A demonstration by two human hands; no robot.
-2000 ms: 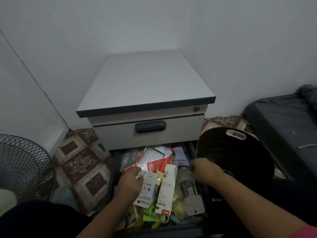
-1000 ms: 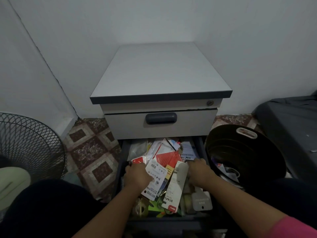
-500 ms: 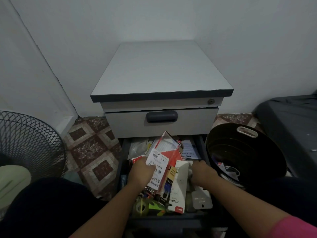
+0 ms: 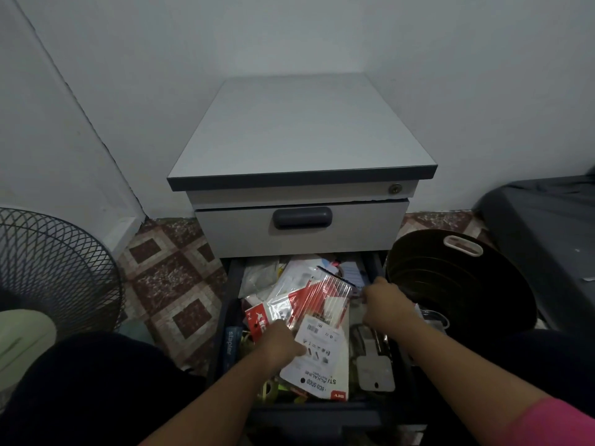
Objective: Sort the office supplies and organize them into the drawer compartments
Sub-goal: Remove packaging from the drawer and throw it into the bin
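The lower drawer [image 4: 230,300] of a grey cabinet [image 4: 302,130] stands pulled out, crammed with packaged office supplies. My left hand [image 4: 280,344] grips a stack of packets: a white battery card [image 4: 317,355] on top, a red-and-clear plastic packet [image 4: 317,299] behind it. My right hand [image 4: 384,302] reaches into the drawer's right side beside the clear packet; its fingers are hidden. A grey tag [image 4: 375,373] and a blue stapler box [image 4: 230,344] lie in the drawer.
The upper drawer [image 4: 354,233] with its dark handle is closed. A black round basin [image 4: 457,284] sits on the floor right of the drawer, a fan grille [image 4: 54,272] to the left, a dark mattress [image 4: 547,220] at far right. My dark-clothed knees flank the drawer.
My left hand has tilted the packet stack back and lower. My right hand let go of the white staples box and moved up and right, toward the drawer's far right side.
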